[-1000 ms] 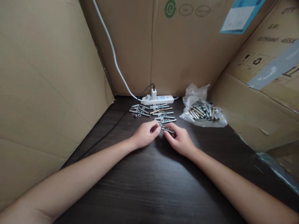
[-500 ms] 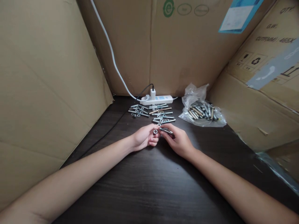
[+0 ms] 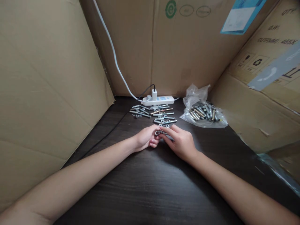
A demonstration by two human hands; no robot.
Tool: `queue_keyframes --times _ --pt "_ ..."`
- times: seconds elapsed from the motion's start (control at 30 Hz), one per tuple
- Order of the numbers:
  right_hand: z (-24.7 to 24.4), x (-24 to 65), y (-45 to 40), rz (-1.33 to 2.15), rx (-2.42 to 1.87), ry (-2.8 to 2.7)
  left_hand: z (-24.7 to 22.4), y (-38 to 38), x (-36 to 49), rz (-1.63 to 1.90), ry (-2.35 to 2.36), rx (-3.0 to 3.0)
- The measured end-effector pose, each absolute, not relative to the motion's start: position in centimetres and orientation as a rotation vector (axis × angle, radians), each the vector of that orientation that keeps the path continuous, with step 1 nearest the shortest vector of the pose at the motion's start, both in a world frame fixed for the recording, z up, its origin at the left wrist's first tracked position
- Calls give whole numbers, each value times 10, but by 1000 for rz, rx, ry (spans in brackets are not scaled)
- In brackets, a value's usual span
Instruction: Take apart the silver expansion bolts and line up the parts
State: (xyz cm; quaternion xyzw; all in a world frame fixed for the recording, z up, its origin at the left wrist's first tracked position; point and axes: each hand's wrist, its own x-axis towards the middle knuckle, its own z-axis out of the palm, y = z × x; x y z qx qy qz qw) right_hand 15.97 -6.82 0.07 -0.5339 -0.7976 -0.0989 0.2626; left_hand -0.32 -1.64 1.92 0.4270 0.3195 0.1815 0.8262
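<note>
My left hand (image 3: 148, 137) is closed, pinching a small hex nut (image 3: 157, 133) at its fingertips. Close against it, the fingers of my right hand (image 3: 181, 140) grip a metal bolt (image 3: 165, 133), whose end meets the nut. Fingers cover much of the bolt, so I cannot tell how far it goes into the nut. Just beyond my fingertips lie loose washers (image 3: 167, 126). Behind them, long bolts (image 3: 165, 121) are laid out in rows with washers and nuts among them.
A clear plastic bag (image 3: 217, 122) full of metal fasteners lies at the back right. A white power strip (image 3: 164, 100) with a plugged-in adapter stands behind the bolts. A black cable (image 3: 105, 137) crosses the dark table at left. Cardboard boxes (image 3: 126, 47) wall in the table.
My right hand has brought the bolt left against the nut, and its fingers now cover more of the bolt. My left hand has barely moved.
</note>
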Motion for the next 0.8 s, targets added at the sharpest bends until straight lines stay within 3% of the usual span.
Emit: queue_keyframes --times 0.8 --pt "1 159 -69 -178 -1435 -2148 18 -16 -4 437 666 938"
